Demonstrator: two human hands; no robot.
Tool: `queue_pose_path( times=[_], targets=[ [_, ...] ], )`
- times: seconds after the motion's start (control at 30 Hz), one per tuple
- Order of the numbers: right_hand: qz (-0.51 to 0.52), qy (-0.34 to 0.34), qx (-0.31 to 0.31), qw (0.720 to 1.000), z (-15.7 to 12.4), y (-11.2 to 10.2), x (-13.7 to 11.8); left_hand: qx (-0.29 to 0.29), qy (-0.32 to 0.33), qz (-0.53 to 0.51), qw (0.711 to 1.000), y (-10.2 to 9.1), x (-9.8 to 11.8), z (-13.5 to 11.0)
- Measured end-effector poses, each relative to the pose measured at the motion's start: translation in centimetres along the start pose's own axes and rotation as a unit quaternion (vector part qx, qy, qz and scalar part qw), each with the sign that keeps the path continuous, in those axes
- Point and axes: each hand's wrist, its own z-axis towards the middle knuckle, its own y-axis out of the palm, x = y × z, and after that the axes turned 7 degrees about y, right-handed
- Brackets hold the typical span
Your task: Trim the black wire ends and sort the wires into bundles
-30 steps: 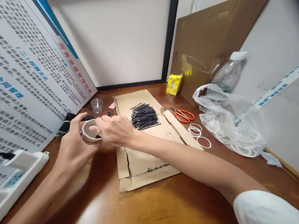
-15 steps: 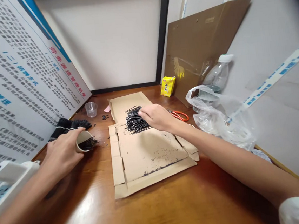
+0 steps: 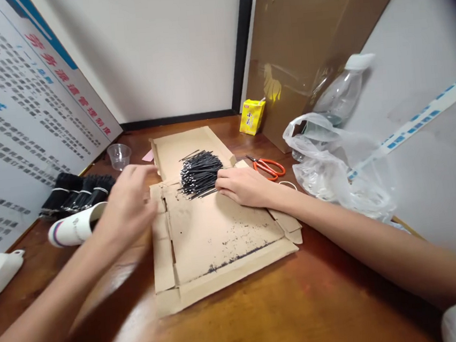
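A pile of short black wires (image 3: 204,174) with pale tips lies on the flattened cardboard box (image 3: 202,238). At the pile's right end my right hand (image 3: 243,185) is closed, its curled fingers against the wire ends. My left hand (image 3: 128,202) is in the air over the cardboard's left edge, fingers apart, nothing in it. Behind its wrist a white paper cup (image 3: 70,230) lies on its side; the hand partly hides its mouth. Tied black wire bundles (image 3: 79,192) lie just beyond the cup.
Orange-handled scissors (image 3: 268,167) lie right of the pile. Further back stand a yellow drink carton (image 3: 252,117) and a clear plastic cup (image 3: 119,156). A plastic bag (image 3: 328,172) and a clear bottle (image 3: 339,93) are at the right wall. Black scraps dot the cardboard.
My left hand has let go of the paper cup and moved right, toward the pile. My right hand has lowered slightly at the pile's right end. The view has shifted a little.
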Motion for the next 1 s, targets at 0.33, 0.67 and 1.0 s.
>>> queue_pose_path(
  times=[0.33, 0.67, 1.0],
  targets=[
    [-0.004, 0.042, -0.002, 0.999, -0.3, 0.1, 0.1, 0.017, 0.115, -0.134, 0.984, 5.9, 3.8, -1.3],
    [0.030, 0.059, 0.015, 0.998, -0.4, 0.8, 0.5, -0.053, 0.117, -0.176, 0.976, 5.6, 3.1, -2.6],
    [0.024, 0.077, 0.013, 0.997, -0.4, 0.8, 0.5, -0.062, 0.104, -0.188, 0.975, 5.6, 3.1, -2.6]
  ],
)
